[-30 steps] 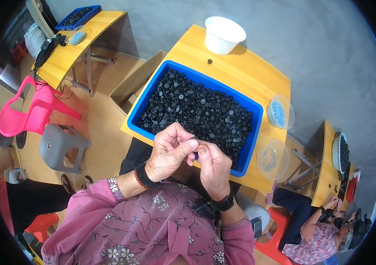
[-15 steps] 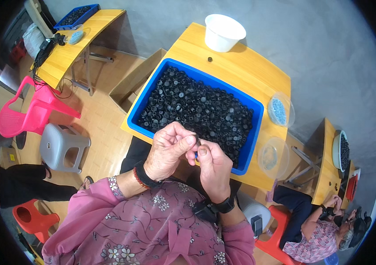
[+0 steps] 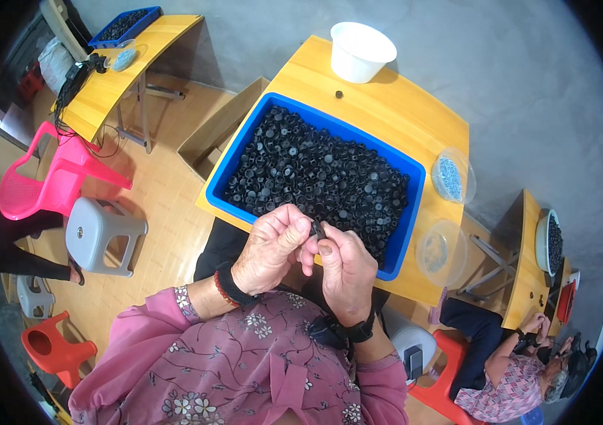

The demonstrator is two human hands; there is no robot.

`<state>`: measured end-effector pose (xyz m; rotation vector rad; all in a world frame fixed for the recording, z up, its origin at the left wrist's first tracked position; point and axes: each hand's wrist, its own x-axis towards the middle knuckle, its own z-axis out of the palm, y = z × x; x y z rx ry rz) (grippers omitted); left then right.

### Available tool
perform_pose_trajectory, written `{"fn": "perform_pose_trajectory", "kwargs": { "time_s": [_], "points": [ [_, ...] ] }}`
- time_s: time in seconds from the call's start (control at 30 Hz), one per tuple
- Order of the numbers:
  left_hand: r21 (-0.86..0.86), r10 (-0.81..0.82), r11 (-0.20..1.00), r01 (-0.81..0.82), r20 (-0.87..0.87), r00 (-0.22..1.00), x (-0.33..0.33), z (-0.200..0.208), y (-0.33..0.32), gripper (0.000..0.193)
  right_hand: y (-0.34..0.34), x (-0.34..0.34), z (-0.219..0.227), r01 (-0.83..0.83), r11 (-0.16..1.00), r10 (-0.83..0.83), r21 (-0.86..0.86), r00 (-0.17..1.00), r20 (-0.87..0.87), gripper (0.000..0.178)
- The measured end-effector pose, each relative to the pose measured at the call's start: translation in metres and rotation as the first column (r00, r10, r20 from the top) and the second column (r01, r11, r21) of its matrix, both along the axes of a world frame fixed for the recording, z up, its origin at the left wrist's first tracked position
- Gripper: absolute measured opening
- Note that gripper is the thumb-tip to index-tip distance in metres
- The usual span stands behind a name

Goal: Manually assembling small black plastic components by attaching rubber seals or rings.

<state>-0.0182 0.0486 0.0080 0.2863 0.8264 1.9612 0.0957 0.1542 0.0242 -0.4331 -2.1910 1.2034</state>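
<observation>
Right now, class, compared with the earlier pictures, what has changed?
The person at the left edge has moved up the picture, uncovering more of the red stool. The small black part between left hand and right hand shows more plainly; nothing was visibly let go. Blue tray and white tub stayed put.

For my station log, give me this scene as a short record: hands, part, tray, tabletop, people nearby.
Left hand: pinching a small black plastic part
Right hand: fingertips on the same part
Tray: blue rectangular plastic tray, filled with small round black plastic pieces
Table: yellow wooden table under the tray
Tabletop, far side: white round plastic tub; one loose black piece
Tabletop, right: clear round plastic bowl holding pale-blue bits; clear round plastic dish, contents unclear
People nearby: person in a patterned top, right; black-trousered legs, left
</observation>
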Motion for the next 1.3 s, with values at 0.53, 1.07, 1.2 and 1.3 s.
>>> {"fn": "perform_pose_trajectory", "kwargs": {
  "time_s": [0.53,1.07,1.2,1.3],
  "points": [
    [-0.057,0.079,0.994,-0.092,-0.198,0.977,-0.002,-0.001,0.007,0.025,-0.005,-0.012,0.011,-0.019,0.807,0.051,-0.59,0.998,0.038,0.035],
    [0.0,0.176,0.984,-0.18,-0.228,0.958,-0.008,-0.001,0.012,0.015,-0.004,-0.017,-0.002,0.077,0.969,-0.071,-0.233,0.997,0.032,0.021],
    [-0.013,0.165,0.985,-0.174,-0.257,0.952,-0.011,-0.003,0.01,0.013,-0.003,-0.015,-0.006,0.068,0.972,-0.065,-0.224,0.998,0.019,0.021],
    [-0.038,0.102,0.994,-0.106,-0.097,0.99,-0.015,-0.002,0.005,0.014,0.002,-0.011,-0.002,0.067,0.985,-0.059,-0.157,0.997,0.058,0.02]
  ]
}}
